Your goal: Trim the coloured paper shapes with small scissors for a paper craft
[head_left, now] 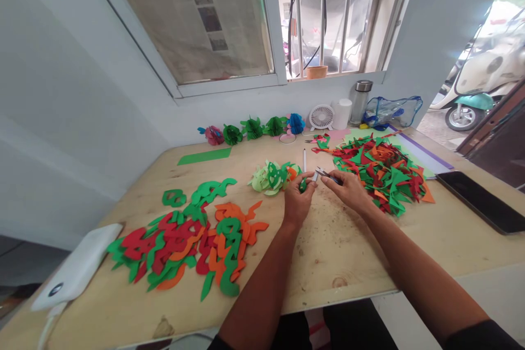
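From where I stand, two hands meet at the middle of the desk (pixel 328 262). The left hand (pixel 298 197) has its fingers pinched on one green piece (pixel 302 185) and one small pale piece (pixel 315 176); the right hand (pixel 348 188) grips one pair of scissors (pixel 321 172), its tips close to the pale piece. Just beyond lies one white pen (pixel 304 159). Three heaps surround them, too tangled to count: a small pale-green cluster (pixel 262 178) just left, curved cutouts (pixel 172 246) near left, pointed scraps (pixel 394 180) at right. One green strip (pixel 205 156) lies far left. Along the far wall I count five paper flowers (pixel 252 128), one fan (pixel 321 117) and one bottle (pixel 360 104). One phone (pixel 482 201) sits far right, one white power bank (pixel 77 268) near left.
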Demonstrator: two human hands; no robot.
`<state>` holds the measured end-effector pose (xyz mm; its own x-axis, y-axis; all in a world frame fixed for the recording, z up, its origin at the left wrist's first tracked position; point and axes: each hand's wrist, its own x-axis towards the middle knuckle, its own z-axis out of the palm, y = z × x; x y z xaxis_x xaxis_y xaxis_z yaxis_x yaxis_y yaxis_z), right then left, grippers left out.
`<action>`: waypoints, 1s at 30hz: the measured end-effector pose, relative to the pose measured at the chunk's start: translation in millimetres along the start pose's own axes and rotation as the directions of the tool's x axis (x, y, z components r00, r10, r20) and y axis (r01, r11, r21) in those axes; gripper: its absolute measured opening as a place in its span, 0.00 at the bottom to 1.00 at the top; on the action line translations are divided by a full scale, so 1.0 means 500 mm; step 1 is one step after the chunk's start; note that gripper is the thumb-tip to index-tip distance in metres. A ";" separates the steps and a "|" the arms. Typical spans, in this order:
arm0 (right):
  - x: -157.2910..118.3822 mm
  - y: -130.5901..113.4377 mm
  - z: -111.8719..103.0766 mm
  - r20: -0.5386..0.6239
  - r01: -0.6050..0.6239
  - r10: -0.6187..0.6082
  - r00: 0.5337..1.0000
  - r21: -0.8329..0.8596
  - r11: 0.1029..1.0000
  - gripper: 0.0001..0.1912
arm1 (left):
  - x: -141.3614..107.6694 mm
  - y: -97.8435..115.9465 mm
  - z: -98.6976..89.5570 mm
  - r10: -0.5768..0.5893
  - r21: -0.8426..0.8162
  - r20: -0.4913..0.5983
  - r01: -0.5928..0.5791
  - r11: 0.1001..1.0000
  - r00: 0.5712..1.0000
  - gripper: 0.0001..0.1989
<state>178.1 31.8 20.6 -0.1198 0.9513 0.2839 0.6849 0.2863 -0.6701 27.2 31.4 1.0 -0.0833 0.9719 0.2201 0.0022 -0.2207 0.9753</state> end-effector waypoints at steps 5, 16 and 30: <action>-0.002 -0.002 -0.002 0.050 0.009 -0.008 0.999 -0.019 1.000 0.22 | 0.001 -0.006 -0.001 0.033 -0.008 -0.009 -0.033 0.999 0.999 0.13; -0.003 0.002 0.001 0.039 0.037 -0.036 0.999 -0.025 0.999 0.21 | -0.001 -0.002 0.000 0.009 -0.038 0.012 -0.008 0.999 1.000 0.13; -0.004 -0.001 0.000 0.013 0.046 -0.045 0.999 -0.052 0.998 0.20 | 0.001 -0.009 0.000 0.011 -0.018 0.020 -0.010 1.000 1.000 0.12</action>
<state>178.1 29.7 20.1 -0.1600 0.9389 0.3048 0.7149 0.3232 -0.6200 27.4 32.7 -3.2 -0.0638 0.9709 0.2308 -0.0146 -0.2321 0.9726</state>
